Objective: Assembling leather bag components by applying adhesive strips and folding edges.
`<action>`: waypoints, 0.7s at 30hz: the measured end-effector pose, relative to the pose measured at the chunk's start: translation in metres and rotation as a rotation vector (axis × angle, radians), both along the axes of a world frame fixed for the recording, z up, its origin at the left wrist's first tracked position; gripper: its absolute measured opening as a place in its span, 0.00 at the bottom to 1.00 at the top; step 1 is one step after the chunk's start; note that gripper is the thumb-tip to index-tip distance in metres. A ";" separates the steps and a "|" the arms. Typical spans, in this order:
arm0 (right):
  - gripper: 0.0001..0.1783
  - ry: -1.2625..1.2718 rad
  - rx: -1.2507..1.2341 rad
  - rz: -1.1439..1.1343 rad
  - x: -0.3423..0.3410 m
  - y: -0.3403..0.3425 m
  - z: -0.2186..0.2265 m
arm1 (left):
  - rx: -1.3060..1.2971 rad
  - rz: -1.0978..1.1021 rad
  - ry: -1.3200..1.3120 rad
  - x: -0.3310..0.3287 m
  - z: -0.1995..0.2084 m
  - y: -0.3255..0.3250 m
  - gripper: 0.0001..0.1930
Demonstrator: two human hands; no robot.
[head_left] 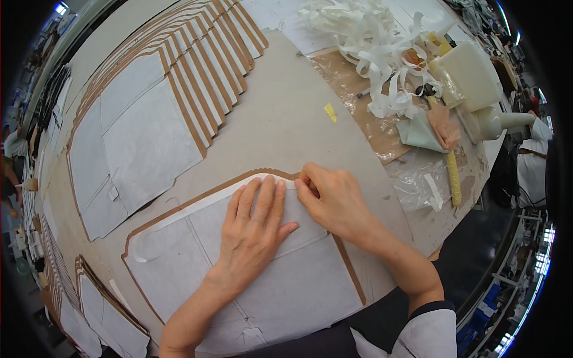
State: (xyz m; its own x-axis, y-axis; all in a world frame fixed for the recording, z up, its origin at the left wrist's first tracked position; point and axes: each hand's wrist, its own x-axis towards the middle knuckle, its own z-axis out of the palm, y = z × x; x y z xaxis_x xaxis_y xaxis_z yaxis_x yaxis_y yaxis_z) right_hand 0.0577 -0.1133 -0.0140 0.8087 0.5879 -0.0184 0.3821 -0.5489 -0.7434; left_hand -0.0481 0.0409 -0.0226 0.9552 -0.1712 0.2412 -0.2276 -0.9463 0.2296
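A garment panel (173, 253) with brown edges and a white backing lies on the table in front of me. Along its far edge runs a narrow strip of white tape (218, 194). My left hand (253, 224) rests flat on the panel, fingers stretched out, with the fingertips on the tape. Just to its right, my right hand (328, 197) has thumb and forefinger pinched together at the tape by the panel's far edge. Its other fingers are curled in, and the fingertips partly hide what they grip.
A fanned stack of similar panels (149, 113) lies at the far left; more panels (110, 310) sit at the near left. Far right are a heap of white tape (382, 59), a pale plastic bottle (468, 74), a yellow-wrapped handle (453, 179) and clear plastic (412, 185).
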 end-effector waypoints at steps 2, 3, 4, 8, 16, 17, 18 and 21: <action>0.09 -0.005 0.001 0.006 0.001 -0.001 0.001 | -0.019 -0.002 0.023 0.000 0.002 -0.002 0.37; 0.09 -0.004 -0.005 0.008 0.000 0.000 0.002 | -0.019 0.003 0.022 0.000 0.002 -0.003 0.37; 0.09 -0.004 -0.012 0.009 0.000 -0.001 0.002 | -0.020 0.007 0.021 -0.001 0.002 -0.004 0.37; 0.11 -0.033 -0.025 0.040 0.006 -0.006 0.008 | -0.002 0.028 0.015 0.000 0.004 -0.007 0.37; 0.08 -0.181 0.231 0.031 -0.003 -0.028 0.011 | -0.056 0.038 -0.023 -0.004 0.001 -0.009 0.36; 0.08 -0.184 0.229 0.041 -0.005 -0.028 0.006 | -0.059 0.048 -0.028 -0.004 0.000 -0.009 0.36; 0.10 -0.277 0.206 0.071 -0.006 -0.028 0.001 | -0.063 0.039 -0.035 -0.003 -0.001 -0.009 0.34; 0.16 -0.407 0.157 0.125 -0.011 -0.026 -0.008 | -0.082 0.044 -0.059 -0.005 -0.003 -0.009 0.32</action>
